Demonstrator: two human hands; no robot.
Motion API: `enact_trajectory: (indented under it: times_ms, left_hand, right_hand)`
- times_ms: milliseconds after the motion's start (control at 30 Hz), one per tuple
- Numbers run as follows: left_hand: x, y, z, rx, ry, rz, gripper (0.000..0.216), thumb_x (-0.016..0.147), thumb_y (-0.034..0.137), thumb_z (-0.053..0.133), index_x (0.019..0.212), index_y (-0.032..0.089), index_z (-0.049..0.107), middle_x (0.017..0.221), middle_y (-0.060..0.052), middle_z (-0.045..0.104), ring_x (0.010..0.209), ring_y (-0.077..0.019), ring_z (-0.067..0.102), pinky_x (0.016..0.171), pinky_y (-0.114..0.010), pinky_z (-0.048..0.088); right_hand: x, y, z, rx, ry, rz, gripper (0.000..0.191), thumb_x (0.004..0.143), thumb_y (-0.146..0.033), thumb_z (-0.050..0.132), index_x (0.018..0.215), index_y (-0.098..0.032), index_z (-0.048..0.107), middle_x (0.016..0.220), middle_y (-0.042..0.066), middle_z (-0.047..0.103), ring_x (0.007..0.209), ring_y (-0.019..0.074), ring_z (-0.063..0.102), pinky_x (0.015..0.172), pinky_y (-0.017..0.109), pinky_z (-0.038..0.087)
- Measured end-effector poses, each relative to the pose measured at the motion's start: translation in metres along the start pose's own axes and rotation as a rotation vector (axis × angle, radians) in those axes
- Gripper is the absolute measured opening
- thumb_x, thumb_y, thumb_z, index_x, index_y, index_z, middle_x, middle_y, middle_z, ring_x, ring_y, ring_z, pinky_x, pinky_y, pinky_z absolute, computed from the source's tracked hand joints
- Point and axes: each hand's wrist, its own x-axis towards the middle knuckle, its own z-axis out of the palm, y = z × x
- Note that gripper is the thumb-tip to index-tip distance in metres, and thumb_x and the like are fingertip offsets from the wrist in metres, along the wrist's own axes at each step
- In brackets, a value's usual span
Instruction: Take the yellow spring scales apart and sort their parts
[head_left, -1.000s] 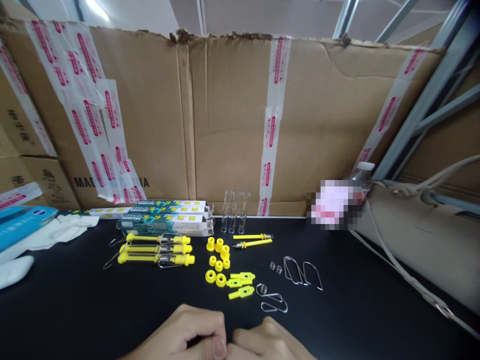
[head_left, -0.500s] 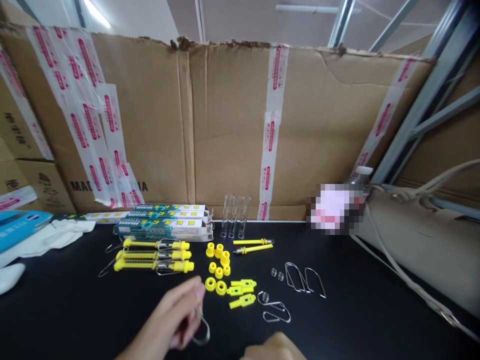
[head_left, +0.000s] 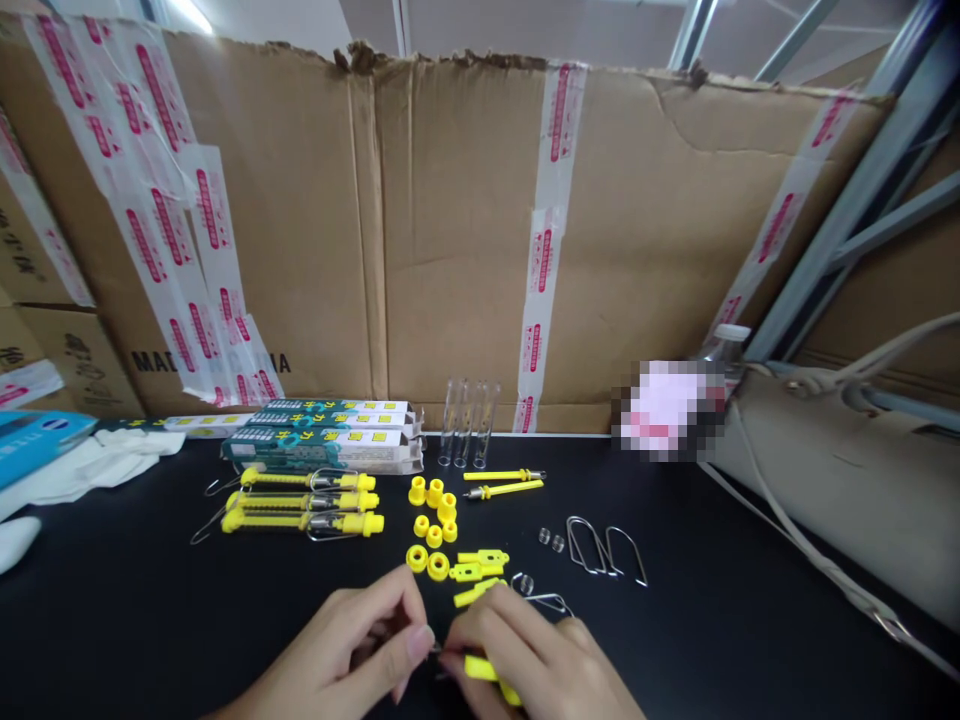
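Observation:
My left hand (head_left: 371,645) is closed, thumb and fingers pinching what looks like a bent metal wire hook, mostly hidden; a bit of metal shows at the fingertips. Meeting it, my right hand (head_left: 544,660) is wrapped round a yellow plastic rod (head_left: 484,668) that shows between its fingers. Just beyond the hands lie yellow flat connectors (head_left: 480,572), one partly covered by my right hand. Yellow rings (head_left: 438,566) and yellow caps (head_left: 434,492) stand behind them. A bent wire hook (head_left: 553,601) lies partly behind my right hand, beside a small clear ring (head_left: 526,583).
Assembled yellow syringe-like devices (head_left: 304,503) lie left, before printed boxes (head_left: 322,452). Clear tubes (head_left: 463,425) stand by the cardboard wall (head_left: 457,250). Two yellow plungers (head_left: 504,489) lie in front. Wire hooks (head_left: 589,548) and clear rings (head_left: 551,540) are right, near a grey bag (head_left: 832,490).
My right hand has come up from the bottom edge to meet my left, showing the yellow rod. My left hand has shifted slightly right and down; the wire loop below it is now hidden.

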Motion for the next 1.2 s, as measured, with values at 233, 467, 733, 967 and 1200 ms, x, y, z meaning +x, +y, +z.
enact_trajectory:
  times_ms: [233,467,733,967,1200]
  left_hand:
    - [0.001,0.008,0.0,0.066,0.038,-0.079,0.051,0.099,0.066,0.033,0.083,0.022,0.053,0.06,0.007,0.052,0.047,-0.0084,0.035,0.049,-0.023,0.026]
    - [0.0,0.008,-0.001,0.126,0.027,-0.147,0.049,0.1,0.063,0.034,0.082,0.022,0.054,0.061,0.007,0.053,0.047,-0.0088,0.036,0.048,-0.023,0.027]
    - [-0.003,0.008,0.0,0.138,0.025,-0.147,0.049,0.1,0.063,0.034,0.081,0.022,0.055,0.06,0.007,0.053,0.047,-0.0089,0.037,0.049,-0.023,0.026]
    - [-0.001,0.008,0.0,0.176,0.018,-0.123,0.048,0.1,0.062,0.035,0.081,0.022,0.056,0.06,0.007,0.053,0.052,-0.0103,0.04,0.055,-0.024,0.031]
    - [0.0,0.009,-0.001,0.226,0.022,-0.112,0.048,0.1,0.06,0.037,0.079,0.022,0.058,0.062,0.005,0.056,0.064,-0.0132,0.054,0.063,-0.023,0.036]
  right_hand:
    - [0.026,0.035,-0.072,0.154,-0.205,0.354,0.014,0.088,-0.022,0.075,0.074,-0.022,0.072,0.07,-0.004,0.07,0.062,0.0133,0.064,0.059,0.022,0.043]
    - [0.018,0.073,-0.079,0.034,-0.455,0.689,0.013,0.081,-0.029,0.073,0.072,-0.022,0.077,0.068,0.0,0.072,0.063,0.0179,0.064,0.054,0.024,0.039]
    - [0.018,0.07,-0.068,0.06,-0.495,0.787,0.015,0.079,-0.025,0.072,0.066,-0.018,0.073,0.06,0.002,0.071,0.055,0.0158,0.061,0.051,0.023,0.037]
    - [0.025,0.06,-0.066,0.09,-0.452,0.751,0.021,0.074,-0.02,0.082,0.093,-0.022,0.075,0.063,-0.006,0.063,0.058,0.0134,0.06,0.056,0.022,0.04]
    - [0.024,0.049,-0.051,0.075,-0.348,0.539,0.008,0.076,-0.016,0.082,0.08,-0.021,0.077,0.08,-0.001,0.07,0.073,0.0168,0.067,0.065,0.025,0.045]
